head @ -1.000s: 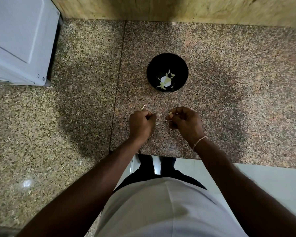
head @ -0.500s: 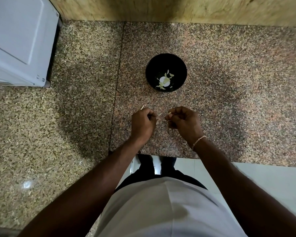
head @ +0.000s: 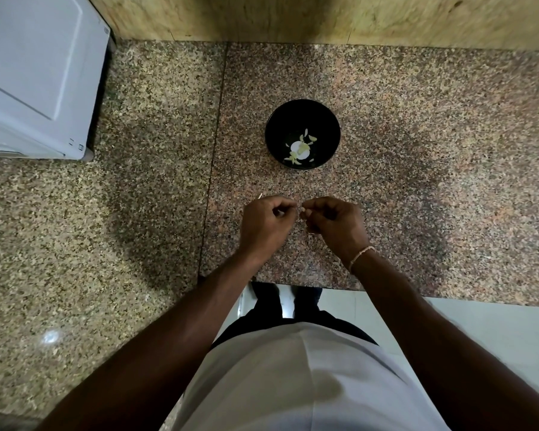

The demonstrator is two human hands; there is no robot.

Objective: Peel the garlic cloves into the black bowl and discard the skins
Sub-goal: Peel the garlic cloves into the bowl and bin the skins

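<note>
The black bowl [head: 302, 134] stands on the speckled granite counter [head: 417, 181], with several pale peeled garlic cloves [head: 301, 147] on its bottom. In front of the bowl my two hands are close together above the counter. My left hand [head: 266, 223] is curled, and a thin pale sliver of skin [head: 260, 196] sticks out past its knuckles. My right hand [head: 336, 223] pinches a small garlic clove [head: 302, 209] at its fingertips, right next to the left hand's fingers. What else the left fist holds is hidden.
A white appliance [head: 38, 76] stands at the back left of the counter. A wooden-looking wall [head: 324, 17] runs along the back. The counter's front edge [head: 448, 301] drops to a light floor on the right, where my feet stand.
Both hands have come slightly closer together, so their fingertips nearly meet. The bowl has not moved.
</note>
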